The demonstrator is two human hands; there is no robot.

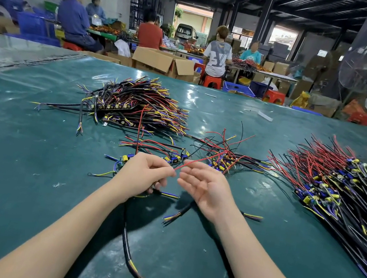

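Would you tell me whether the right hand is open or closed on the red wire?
Open: the right hand lies palm up, fingers relaxed; the left hand pinches the red wire.

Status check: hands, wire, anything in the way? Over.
Left hand pinches red wire at its tip, black cable trailing beneath. Right hand open, palm up, alongside. Loose wire tangle lies just beyond both hands.

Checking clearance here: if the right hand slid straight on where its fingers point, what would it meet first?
Probably the left hand, whose fingertips pinch the red wire just ahead of the right hand; depth is hard to judge.
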